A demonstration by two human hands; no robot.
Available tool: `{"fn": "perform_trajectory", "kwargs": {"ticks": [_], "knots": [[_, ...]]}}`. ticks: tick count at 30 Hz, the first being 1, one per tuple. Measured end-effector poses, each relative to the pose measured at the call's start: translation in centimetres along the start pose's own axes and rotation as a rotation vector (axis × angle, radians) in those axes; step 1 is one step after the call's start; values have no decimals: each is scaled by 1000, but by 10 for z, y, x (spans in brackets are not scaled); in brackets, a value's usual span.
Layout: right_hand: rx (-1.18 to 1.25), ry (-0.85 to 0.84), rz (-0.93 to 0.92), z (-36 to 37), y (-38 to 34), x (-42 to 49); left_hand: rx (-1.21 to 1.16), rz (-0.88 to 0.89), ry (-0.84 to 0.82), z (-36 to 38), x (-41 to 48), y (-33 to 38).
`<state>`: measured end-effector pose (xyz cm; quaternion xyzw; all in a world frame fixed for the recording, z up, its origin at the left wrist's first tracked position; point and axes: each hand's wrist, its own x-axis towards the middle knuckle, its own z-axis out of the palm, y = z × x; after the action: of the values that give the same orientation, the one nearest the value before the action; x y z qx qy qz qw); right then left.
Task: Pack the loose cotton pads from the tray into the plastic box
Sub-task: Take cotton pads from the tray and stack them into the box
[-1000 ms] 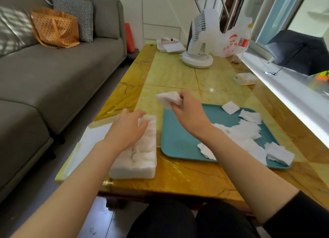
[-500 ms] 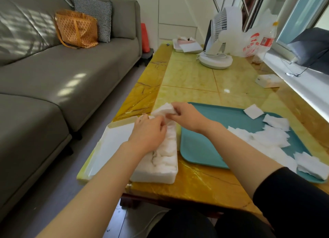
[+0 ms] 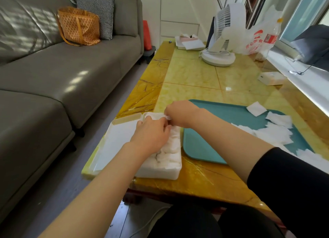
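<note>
The clear plastic box (image 3: 160,173) stands at the table's near left edge, packed with white cotton pads (image 3: 170,148), its hinged lid (image 3: 117,139) open flat to the left. My right hand (image 3: 179,113) pinches a small stack of pads (image 3: 156,115) down at the box's far end. Over the box's middle, my left hand (image 3: 151,134) lies on the packed pads with its fingers curled by that stack. The teal tray (image 3: 199,146) sits just right of the box, with several loose pads (image 3: 274,134) on its right half.
A white desk fan (image 3: 220,39) and a plastic bag (image 3: 258,36) stand at the table's far end, with a small white box (image 3: 270,78) near the window sill. A grey sofa (image 3: 53,73) runs along the left. The table's left edge lies under the open lid.
My right hand has brought the stack of pads from above the tray's left edge down into the far end of the box. My left hand slid up the box to meet it.
</note>
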<state>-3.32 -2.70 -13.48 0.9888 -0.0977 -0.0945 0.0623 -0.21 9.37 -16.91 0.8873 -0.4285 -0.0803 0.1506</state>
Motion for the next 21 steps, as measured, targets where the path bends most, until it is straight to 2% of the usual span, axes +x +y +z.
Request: {"fn": "perform_trajectory", "kwargs": {"ticks": [4, 8, 12, 14, 17, 21], "knots": [[187, -14, -37, 0, 6, -10, -60, -20, 33, 2, -1, -2], [256, 123, -67, 5, 3, -13, -44, -8, 43, 3, 1, -2], [277, 232, -60, 3, 8, -12, -188, 47, 204, 1, 4, -9], [266, 237, -48, 4, 12, -14, -102, 46, 240, 1, 9, -13], [303, 200, -24, 9, 16, -19, 75, 20, 174, 3, 15, -17], [391, 206, 74, 12, 18, -23, 53, 50, 110, 0, 15, -14]]}}
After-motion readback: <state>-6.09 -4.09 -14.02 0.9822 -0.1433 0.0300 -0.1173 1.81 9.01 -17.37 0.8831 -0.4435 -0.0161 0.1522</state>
